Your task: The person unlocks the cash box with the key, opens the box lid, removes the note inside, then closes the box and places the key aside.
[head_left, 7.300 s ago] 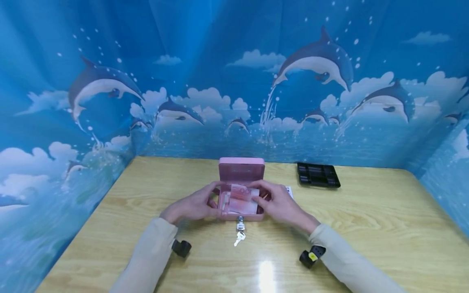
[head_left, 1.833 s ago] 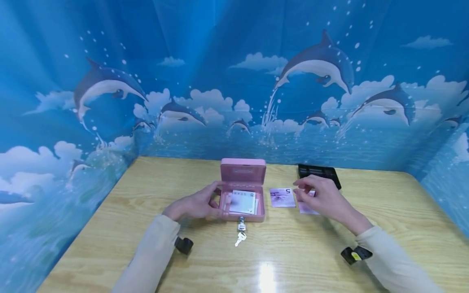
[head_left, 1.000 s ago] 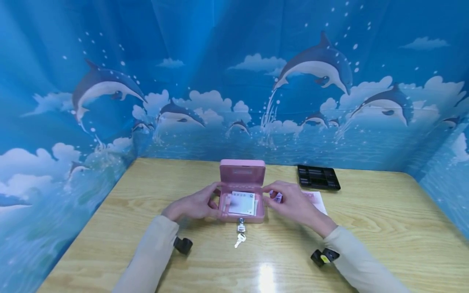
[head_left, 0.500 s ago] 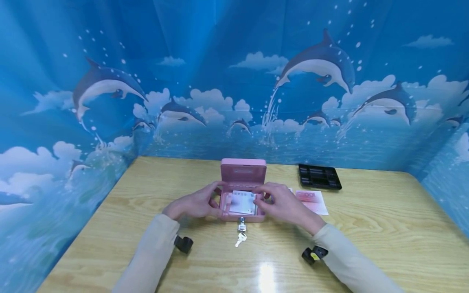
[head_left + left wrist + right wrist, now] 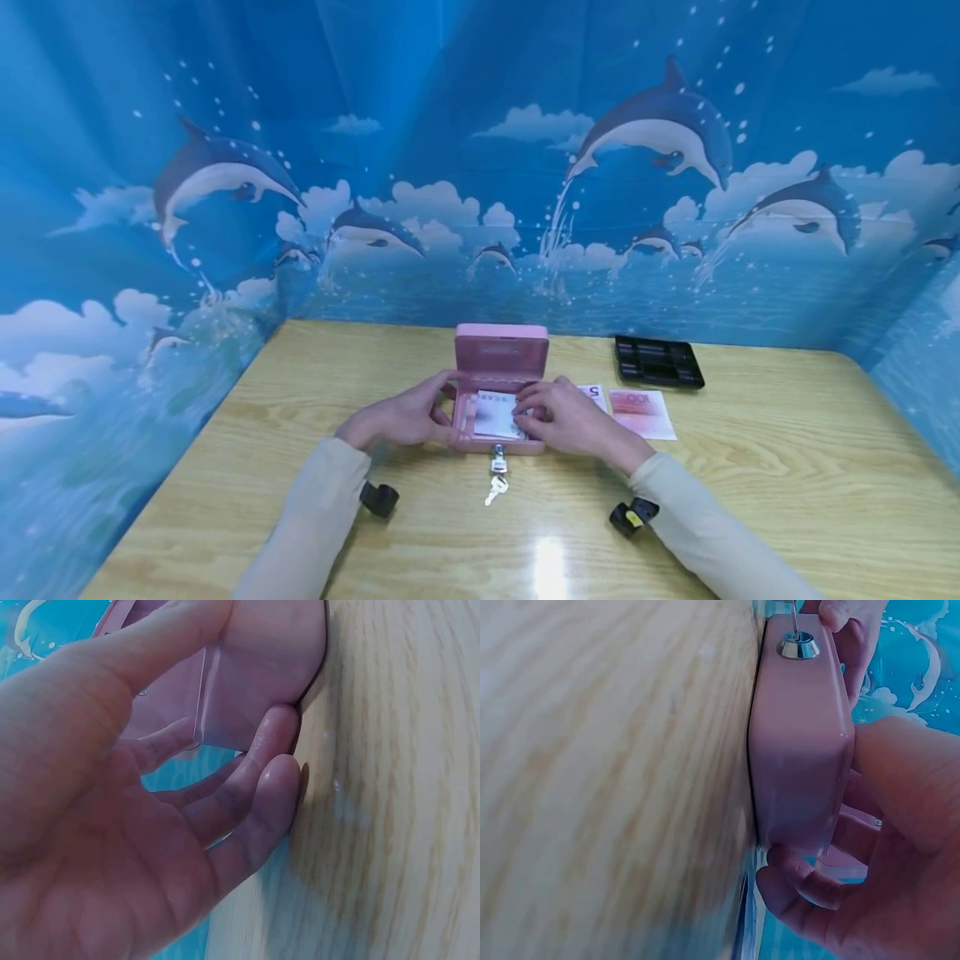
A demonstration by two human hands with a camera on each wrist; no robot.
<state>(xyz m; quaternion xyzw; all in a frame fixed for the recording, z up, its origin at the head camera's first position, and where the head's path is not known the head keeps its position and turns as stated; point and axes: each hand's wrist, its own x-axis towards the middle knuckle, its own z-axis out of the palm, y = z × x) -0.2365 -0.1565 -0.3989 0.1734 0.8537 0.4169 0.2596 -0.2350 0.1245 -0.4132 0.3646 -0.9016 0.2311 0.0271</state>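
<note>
Hands at the pink box
Left hand [image 5: 397, 417] grips the smooth pink box [image 5: 501, 360]; right hand [image 5: 570, 417] pinches its paper [image 5: 495, 414]; a "100" note [image 5: 643, 412] lies beside.

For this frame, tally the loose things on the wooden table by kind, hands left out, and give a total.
Pink metal cash box, lid open: 1
Black plastic coin tray: 1
Banknotes lying flat on the table: 2
Silver keys at the box lock: 1 bunch
White papers inside the box: 1 stack
Total: 6
</note>
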